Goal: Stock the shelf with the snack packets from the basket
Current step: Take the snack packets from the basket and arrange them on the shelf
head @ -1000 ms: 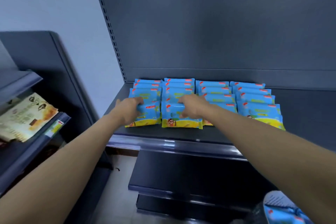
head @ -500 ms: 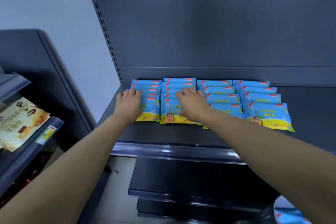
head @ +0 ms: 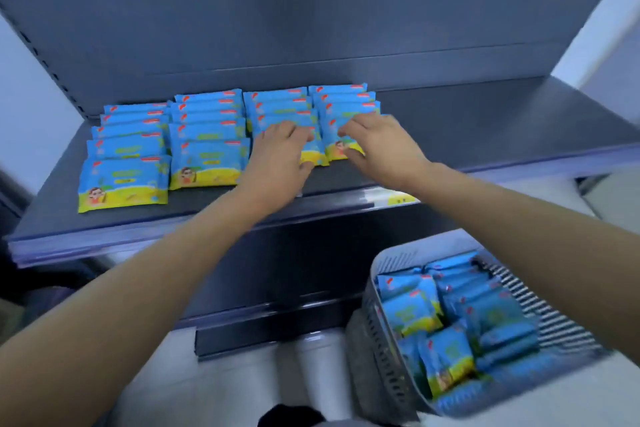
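Note:
Blue and yellow snack packets lie in several overlapping rows on the dark grey shelf (head: pixel 485 135). The front packet of the leftmost row (head: pixel 123 184) and that of the second row (head: pixel 209 163) lie uncovered. My left hand (head: pixel 280 156) rests flat, fingers spread, on the front packet of the third row (head: pixel 311 156). My right hand (head: pixel 381 146) hovers with fingers apart over the front packet of the fourth row (head: pixel 341 149), fingertips touching it. A grey slatted basket (head: pixel 384 340) at the lower right holds several more packets (head: pixel 446 357).
The shelf's back panel (head: pixel 311 10) rises behind the rows. The shelf's right part stands bare. A lower dark shelf (head: pixel 277 322) juts out below. A yellow price tag (head: pixel 401 198) sits on the front rail. Pale floor lies beneath.
Both hands have moved right from the first two rows to the third and fourth rows. The view has swung right and down, so the basket shows.

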{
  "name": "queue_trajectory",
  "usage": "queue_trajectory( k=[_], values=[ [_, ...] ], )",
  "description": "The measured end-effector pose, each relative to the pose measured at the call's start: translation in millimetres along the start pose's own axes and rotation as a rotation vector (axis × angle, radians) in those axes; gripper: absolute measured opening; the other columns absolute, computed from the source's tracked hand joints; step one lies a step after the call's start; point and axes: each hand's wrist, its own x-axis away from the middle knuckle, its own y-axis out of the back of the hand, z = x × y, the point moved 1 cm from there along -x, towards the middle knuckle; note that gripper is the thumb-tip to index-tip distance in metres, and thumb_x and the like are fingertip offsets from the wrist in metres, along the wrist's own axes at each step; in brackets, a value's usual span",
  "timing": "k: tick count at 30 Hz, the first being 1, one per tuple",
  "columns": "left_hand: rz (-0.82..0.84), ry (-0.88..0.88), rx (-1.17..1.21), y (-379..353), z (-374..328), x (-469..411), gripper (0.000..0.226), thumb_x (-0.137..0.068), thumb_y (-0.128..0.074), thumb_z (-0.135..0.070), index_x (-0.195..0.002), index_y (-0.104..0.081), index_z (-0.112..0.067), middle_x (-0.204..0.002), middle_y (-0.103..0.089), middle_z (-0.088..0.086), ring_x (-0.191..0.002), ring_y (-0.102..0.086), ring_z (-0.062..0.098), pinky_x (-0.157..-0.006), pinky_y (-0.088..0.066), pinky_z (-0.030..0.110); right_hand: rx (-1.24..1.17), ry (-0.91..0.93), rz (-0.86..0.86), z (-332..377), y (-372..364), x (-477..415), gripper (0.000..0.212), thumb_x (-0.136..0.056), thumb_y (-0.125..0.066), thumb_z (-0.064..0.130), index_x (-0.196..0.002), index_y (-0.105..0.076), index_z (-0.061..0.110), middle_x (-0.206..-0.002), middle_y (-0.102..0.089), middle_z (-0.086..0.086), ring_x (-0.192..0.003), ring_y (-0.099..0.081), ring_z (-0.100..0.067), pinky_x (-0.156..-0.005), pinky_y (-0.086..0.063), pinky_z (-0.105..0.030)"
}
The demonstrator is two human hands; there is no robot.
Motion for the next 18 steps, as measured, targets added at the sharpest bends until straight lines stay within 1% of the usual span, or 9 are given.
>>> queue_trajectory(
  k=[2, 4, 6, 8, 11, 13, 15, 16, 18],
  values=[
    [0.068, -0.076, 0.046, -23.3, -50.2, 2.3, 0.042, -0.085, -0.063, -0.023, -0.124, -0.053, -0.01, -0.123, -0.051, 0.011, -0.12, -0.044, 0.03, -0.099, -0.036, 0.042, 0.037, -0.066, 0.073, -39.2, 2.4, 49.3, 0.029, -0.081, -0.06, 0.015, -0.108, -0.065, 0.005, -0.106, -0.064, -0.019, -0.1, -0.059, -0.038, -0.083, -0.044, -0.044],
    [0.171, -0.13, 0.09, -50.0, -96.1, 8.3, 0.04, -0.087, -0.061, -0.024, -0.124, -0.052, -0.013, -0.124, -0.05, 0.007, -0.121, -0.043, 0.027, -0.101, -0.035, 0.041, 0.05, -0.128, 0.154, -73.6, 0.9, 95.9, 0.03, -0.081, -0.06, 0.013, -0.109, -0.065, 0.004, -0.108, -0.064, -0.02, -0.101, -0.059, -0.04, -0.083, -0.045, -0.045],
    [0.279, -0.174, 0.123, -81.3, -133.1, 19.3, 0.039, -0.089, -0.059, -0.024, -0.126, -0.051, -0.015, -0.125, -0.05, 0.006, -0.121, -0.044, 0.025, -0.102, -0.035, 0.039, 0.054, -0.162, 0.256, -101.5, -5.0, 137.3, 0.031, -0.085, -0.06, 0.016, -0.114, -0.062, 0.006, -0.116, -0.061, -0.017, -0.108, -0.056, -0.037, -0.09, -0.043, -0.045],
    [0.412, -0.195, 0.114, -115.5, -160.9, 33.0, 0.039, -0.091, -0.056, -0.025, -0.129, -0.049, -0.016, -0.127, -0.048, 0.004, -0.12, -0.045, 0.024, -0.101, -0.034, 0.037, 0.068, -0.186, 0.434, -122.8, -13.9, 173.5, 0.034, -0.09, -0.056, 0.022, -0.123, -0.057, 0.013, -0.127, -0.055, -0.009, -0.12, -0.049, -0.031, -0.099, -0.039, -0.041],
    [0.606, -0.146, 0.096, -166.7, -184.4, 52.1, 0.037, -0.091, -0.055, -0.024, -0.126, -0.049, -0.014, -0.123, -0.048, 0.006, -0.115, -0.047, 0.027, -0.096, -0.036, 0.037, 0.026, -0.234, 0.727, -146.9, -36.6, 219.9, 0.038, -0.092, -0.054, 0.025, -0.13, -0.052, 0.018, -0.134, -0.051, -0.006, -0.126, -0.043, -0.027, -0.103, -0.037, -0.038],
    [0.703, -0.104, 0.09, -195.4, -193.1, 63.8, 0.036, -0.089, -0.058, -0.023, -0.122, -0.052, -0.012, -0.121, -0.051, 0.008, -0.114, -0.05, 0.028, -0.096, -0.041, 0.037, -0.007, -0.244, 0.887, -157.2, -53.0, 242.8, 0.04, -0.092, -0.056, 0.023, -0.131, -0.052, 0.018, -0.135, -0.052, -0.007, -0.126, -0.044, -0.027, -0.104, -0.039, -0.037],
    [0.796, -0.046, 0.083, -218.2, -200.8, 75.6, 0.038, -0.087, -0.06, -0.023, -0.122, -0.053, -0.012, -0.123, -0.052, 0.009, -0.114, -0.052, 0.028, -0.096, -0.043, 0.039, -0.034, -0.24, 1.05, -162.8, -66.1, 260.4, 0.041, -0.092, -0.057, 0.021, -0.132, -0.051, 0.016, -0.138, -0.05, -0.006, -0.127, -0.046, -0.027, -0.102, -0.039, -0.034],
    [0.844, -0.02, 0.079, -228.2, -204.5, 80.6, 0.037, -0.087, -0.061, -0.023, -0.121, -0.053, -0.011, -0.123, -0.053, 0.009, -0.114, -0.052, 0.028, -0.096, -0.044, 0.039, -0.025, -0.218, 1.126, -165.0, -71.8, 267.8, 0.042, -0.092, -0.057, 0.018, -0.133, -0.05, 0.013, -0.139, -0.049, -0.007, -0.127, -0.046, -0.027, -0.101, -0.04, -0.033],
    [0.905, 0.011, 0.079, -246.0, -210.9, 88.4, 0.029, -0.088, -0.062, -0.023, -0.112, -0.052, -0.011, -0.113, -0.052, 0.01, -0.109, -0.052, 0.028, -0.089, -0.044, 0.039, 0.042, -0.126, 1.251, -168.2, -84.8, 280.8, 0.04, -0.093, -0.053, 0.009, -0.133, -0.05, 0.007, -0.138, -0.049, -0.01, -0.123, -0.049, -0.029, -0.099, -0.044, -0.033]
  ],
)
